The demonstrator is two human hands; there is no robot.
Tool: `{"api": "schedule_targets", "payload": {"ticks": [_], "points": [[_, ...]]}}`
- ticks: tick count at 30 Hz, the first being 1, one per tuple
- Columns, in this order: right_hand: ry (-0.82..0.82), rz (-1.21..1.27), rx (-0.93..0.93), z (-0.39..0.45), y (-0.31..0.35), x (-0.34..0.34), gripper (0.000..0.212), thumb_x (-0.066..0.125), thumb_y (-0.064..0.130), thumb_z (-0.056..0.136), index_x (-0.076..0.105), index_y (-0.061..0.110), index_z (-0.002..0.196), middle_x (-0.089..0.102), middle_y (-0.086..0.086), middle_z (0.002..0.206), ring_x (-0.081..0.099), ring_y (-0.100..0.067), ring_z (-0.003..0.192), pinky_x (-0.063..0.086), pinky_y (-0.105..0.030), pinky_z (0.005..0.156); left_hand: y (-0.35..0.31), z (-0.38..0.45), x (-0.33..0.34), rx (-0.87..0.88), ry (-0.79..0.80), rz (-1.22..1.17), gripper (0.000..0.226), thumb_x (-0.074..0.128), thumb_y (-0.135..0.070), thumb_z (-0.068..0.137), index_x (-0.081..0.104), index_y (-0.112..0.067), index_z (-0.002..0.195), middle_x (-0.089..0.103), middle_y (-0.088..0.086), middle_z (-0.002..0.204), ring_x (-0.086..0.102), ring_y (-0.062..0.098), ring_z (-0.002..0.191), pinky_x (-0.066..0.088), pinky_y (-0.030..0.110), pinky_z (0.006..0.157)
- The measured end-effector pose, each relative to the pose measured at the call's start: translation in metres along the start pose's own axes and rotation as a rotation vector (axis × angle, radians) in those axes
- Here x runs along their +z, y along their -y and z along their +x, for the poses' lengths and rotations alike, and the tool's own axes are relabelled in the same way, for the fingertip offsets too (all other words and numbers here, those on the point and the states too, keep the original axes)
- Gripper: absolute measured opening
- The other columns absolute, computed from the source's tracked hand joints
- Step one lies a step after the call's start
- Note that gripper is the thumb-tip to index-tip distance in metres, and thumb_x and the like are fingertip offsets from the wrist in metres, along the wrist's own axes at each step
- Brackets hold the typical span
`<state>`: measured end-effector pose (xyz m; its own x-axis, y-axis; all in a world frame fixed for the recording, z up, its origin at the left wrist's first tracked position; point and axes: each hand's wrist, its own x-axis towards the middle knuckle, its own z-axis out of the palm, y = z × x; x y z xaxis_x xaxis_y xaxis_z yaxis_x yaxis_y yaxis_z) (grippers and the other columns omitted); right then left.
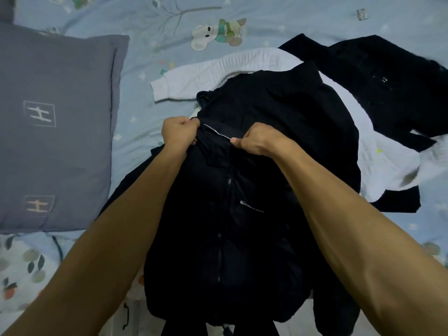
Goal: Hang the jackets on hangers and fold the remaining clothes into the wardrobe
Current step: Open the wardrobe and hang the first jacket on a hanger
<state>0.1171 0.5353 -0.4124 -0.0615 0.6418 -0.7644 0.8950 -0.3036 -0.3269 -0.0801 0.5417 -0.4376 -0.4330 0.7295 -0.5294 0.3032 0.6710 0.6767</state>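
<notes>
A black zip-up jacket (232, 226) with a small white chest logo hangs in front of me over the bed. My left hand (178, 134) grips its collar on the left side. My right hand (257, 141) grips the collar on the right, thumb on a thin silver edge that could be a hanger or a trim; I cannot tell which. Under and behind the jacket lie a white long-sleeved garment (218, 71) and another black garment (378, 88). Dark cloth (392, 204) also shows at the right under the white one.
The clothes lie on a light blue bedsheet (150, 27) printed with cartoon bears and branches. A grey pillow (55, 132) fills the left side. A floral quilt (21, 270) shows at the lower left.
</notes>
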Motion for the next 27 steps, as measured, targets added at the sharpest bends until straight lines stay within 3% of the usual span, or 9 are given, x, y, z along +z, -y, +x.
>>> {"api": "schedule_targets", "payload": {"ticks": [2, 6, 10, 12, 16, 19, 23, 27], "points": [[0.028, -0.005, -0.022, -0.004, 0.006, 0.004, 0.062, 0.054, 0.060, 0.092, 0.065, 0.008, 0.123, 0.064, -0.011, 0.120, 0.060, -0.029, 0.109, 0.042, -0.029, 0.081, -0.002, -0.002, 0.000, -0.107, 0.021, -0.069, 0.028, 0.062, -0.015, 0.075, 0.044, -0.015, 0.053, 0.042, 0.000, 0.047, 0.041, 0.017, 0.045, 0.039, 0.025, 0.051], [0.076, -0.052, -0.003, -0.013, 0.006, 0.014, 0.053, 0.048, 0.061, 0.095, 0.056, 0.011, 0.080, 0.056, -0.004, 0.082, 0.061, -0.029, 0.094, 0.042, -0.031, 0.077, 0.002, -0.014, -0.006, 0.161, 0.062, 0.059, 0.025, 0.061, -0.016, 0.080, 0.049, -0.018, 0.057, 0.045, -0.006, 0.056, 0.042, 0.010, 0.055, 0.038, 0.024, 0.057], [0.040, -0.079, 0.007, -0.031, 0.001, 0.013, 0.062, 0.051, 0.060, 0.094, 0.063, 0.008, 0.125, 0.059, -0.011, 0.127, 0.058, -0.031, 0.116, 0.045, -0.033, 0.089, 0.014, -0.044, -0.028, 0.417, 0.088, 0.167, 0.031, 0.060, -0.012, 0.083, 0.042, -0.015, 0.058, 0.035, -0.010, 0.053, 0.034, 0.005, 0.051, 0.030, 0.018, 0.052], [0.028, -0.071, -0.005, -0.049, 0.001, 0.015, 0.057, 0.053, 0.060, 0.093, 0.068, 0.010, 0.117, 0.061, -0.011, 0.125, 0.060, -0.028, 0.109, 0.046, -0.031, 0.085, 0.022, -0.057, -0.044, 0.527, 0.134, 0.281, 0.024, 0.060, -0.013, 0.084, 0.046, -0.010, 0.064, 0.038, -0.008, 0.056, 0.036, 0.008, 0.054, 0.030, 0.019, 0.053], [0.004, -0.022, -0.089, -0.101, 0.008, 0.032, 0.047, 0.051, 0.054, 0.097, 0.071, 0.012, 0.094, 0.062, -0.008, 0.102, 0.060, -0.025, 0.094, 0.046, -0.033, 0.082, 0.034, -0.090, -0.074, 0.435, 0.143, 0.127, 0.021, 0.057, -0.010, 0.087, 0.048, -0.005, 0.069, 0.037, -0.005, 0.059, 0.033, 0.004, 0.051, 0.029, 0.018, 0.051], [-0.211, -0.028, -0.106, -0.134, 0.019, 0.059, 0.035, 0.049, 0.046, 0.100, 0.063, 0.015, 0.090, 0.061, -0.002, 0.093, 0.058, -0.028, 0.101, 0.036, -0.040, 0.096, 0.043, -0.120, -0.078, 0.384, 0.115, 0.079, 0.020, 0.052, -0.012, 0.089, 0.041, -0.011, 0.072, 0.035, -0.004, 0.064, 0.032, 0.007, 0.056, 0.029, 0.021, 0.054], [-0.425, 0.115, -0.103, -0.166, 0.019, 0.100, 0.034, 0.049, 0.051, 0.096, 0.065, 0.024, 0.086, 0.068, 0.002, 0.089, 0.057, -0.026, 0.103, 0.027, -0.042, 0.096, 0.057, -0.159, -0.092, 0.464, 0.139, 0.099, 0.026, 0.051, -0.010, 0.090, 0.038, -0.017, 0.068, 0.037, -0.006, 0.062, 0.035, 0.004, 0.052, 0.032, 0.017, 0.052], [-0.407, 0.235, -0.078, -0.191, 0.027, 0.116, 0.035, 0.053, 0.057, 0.093, 0.071, 0.030, 0.081, 0.070, 0.007, 0.082, 0.060, -0.021, 0.101, 0.025, -0.038, 0.096, 0.071, -0.182, -0.115, 0.464, 0.134, 0.085, 0.021, 0.054, -0.010, 0.087, 0.042, -0.006, 0.070, 0.039, -0.003, 0.064, 0.034, 0.006, 0.055, 0.032, 0.017, 0.053]]}}
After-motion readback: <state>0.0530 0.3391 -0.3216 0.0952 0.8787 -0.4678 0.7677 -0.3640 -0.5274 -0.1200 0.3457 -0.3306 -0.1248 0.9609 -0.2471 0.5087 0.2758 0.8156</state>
